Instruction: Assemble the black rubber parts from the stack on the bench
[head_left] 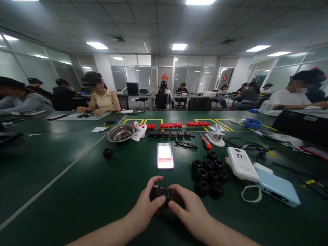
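Observation:
Both my hands meet low at the middle of the green table, gripping one small black round part between them. My left hand pinches its left side with thumb and fingers curled. My right hand wraps round its right side. Just right of them lies a cluster of several similar black round parts. One more black part sits alone to the left. A phone with a lit screen lies straight ahead of my hands.
A metal bowl, a red-handled screwdriver, white clamps, red and black component strips, a white power bank, a light-blue box and cables lie around. Several people sit at the surrounding tables.

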A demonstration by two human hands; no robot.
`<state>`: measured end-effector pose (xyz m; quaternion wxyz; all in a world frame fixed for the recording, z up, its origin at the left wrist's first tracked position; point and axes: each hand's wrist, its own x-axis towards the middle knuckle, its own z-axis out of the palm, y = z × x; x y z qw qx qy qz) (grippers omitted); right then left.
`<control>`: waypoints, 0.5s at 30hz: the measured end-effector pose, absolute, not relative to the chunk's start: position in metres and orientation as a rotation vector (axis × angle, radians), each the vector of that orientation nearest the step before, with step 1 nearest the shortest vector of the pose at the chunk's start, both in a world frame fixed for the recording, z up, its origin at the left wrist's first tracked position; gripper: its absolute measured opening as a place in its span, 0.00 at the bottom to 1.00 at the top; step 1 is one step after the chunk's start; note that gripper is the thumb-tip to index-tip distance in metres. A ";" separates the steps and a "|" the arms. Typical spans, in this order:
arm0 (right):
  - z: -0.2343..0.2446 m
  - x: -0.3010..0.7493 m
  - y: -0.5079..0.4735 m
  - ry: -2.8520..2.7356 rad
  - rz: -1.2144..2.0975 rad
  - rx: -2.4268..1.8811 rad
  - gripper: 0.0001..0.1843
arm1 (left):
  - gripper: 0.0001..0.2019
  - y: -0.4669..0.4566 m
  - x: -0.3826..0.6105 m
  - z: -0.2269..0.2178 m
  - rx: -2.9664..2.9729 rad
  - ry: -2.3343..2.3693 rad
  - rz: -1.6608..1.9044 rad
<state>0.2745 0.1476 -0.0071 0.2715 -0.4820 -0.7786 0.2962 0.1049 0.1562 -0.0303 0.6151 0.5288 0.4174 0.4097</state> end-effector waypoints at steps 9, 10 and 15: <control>-0.010 0.275 0.148 -2.110 0.697 -1.225 0.21 | 0.26 0.160 0.109 -0.029 1.255 0.937 0.919; -0.010 0.275 0.148 -2.100 0.701 -1.225 0.23 | 0.25 0.160 0.109 -0.029 1.261 0.957 0.898; -0.014 0.276 0.150 -2.044 0.856 -1.219 0.15 | 0.25 0.154 0.107 -0.028 1.248 1.003 0.903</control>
